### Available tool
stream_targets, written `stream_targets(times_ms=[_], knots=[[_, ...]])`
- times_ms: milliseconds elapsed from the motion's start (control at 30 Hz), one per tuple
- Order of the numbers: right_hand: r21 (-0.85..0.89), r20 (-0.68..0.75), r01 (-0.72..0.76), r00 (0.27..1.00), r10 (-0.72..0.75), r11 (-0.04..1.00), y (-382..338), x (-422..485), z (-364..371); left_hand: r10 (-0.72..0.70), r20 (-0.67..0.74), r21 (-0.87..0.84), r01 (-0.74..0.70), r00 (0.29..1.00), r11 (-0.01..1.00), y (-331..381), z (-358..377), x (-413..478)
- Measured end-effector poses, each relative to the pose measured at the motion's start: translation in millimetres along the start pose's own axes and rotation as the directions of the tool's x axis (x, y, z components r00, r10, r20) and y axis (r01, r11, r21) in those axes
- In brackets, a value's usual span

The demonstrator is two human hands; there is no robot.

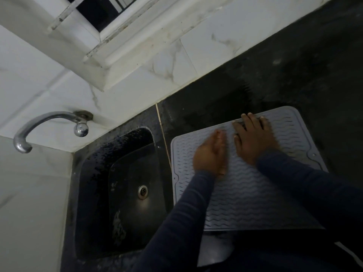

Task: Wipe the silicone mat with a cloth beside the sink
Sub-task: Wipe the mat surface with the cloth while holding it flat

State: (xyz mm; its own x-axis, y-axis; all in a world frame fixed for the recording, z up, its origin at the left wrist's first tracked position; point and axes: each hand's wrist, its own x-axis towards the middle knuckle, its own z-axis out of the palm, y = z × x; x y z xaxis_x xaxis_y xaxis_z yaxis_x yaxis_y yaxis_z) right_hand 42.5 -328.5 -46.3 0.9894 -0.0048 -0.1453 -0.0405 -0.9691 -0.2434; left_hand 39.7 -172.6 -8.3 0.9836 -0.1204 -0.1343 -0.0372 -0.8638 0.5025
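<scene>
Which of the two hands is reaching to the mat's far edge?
The right hand: its fingers lie spread flat at the far edge of the grey silicone mat. The left hand is blurred, nearer the middle and closer to the sink.

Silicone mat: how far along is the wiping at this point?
Done: the silicone mat lies flat on the dark counter beside the sink. In hand: the left hand and right hand rest on it, motion-blurred. Left: no cloth is visible, so wiping looks unstarted.
</scene>
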Motion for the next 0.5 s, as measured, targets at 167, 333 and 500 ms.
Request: stream_targets(times_ms=[167,333,500], knots=[[0.002,0.023,0.003,1.000,-0.003,1.000,1,0,-1,-0.055,0.045,0.114,0.049,0.998,0.992,-11,-5,6],[0.002,0.018,0.001,1.000,-0.001,1.000,1,1,0,-0.380,-0.120,0.189,0.397,0.917,0.898,-102,-54,15],[0.013,0.010,0.002,1.000,-0.002,1.000,1,1,-2,-0.312,-0.104,0.018,0.315,0.944,0.949,-60,-37,19]])
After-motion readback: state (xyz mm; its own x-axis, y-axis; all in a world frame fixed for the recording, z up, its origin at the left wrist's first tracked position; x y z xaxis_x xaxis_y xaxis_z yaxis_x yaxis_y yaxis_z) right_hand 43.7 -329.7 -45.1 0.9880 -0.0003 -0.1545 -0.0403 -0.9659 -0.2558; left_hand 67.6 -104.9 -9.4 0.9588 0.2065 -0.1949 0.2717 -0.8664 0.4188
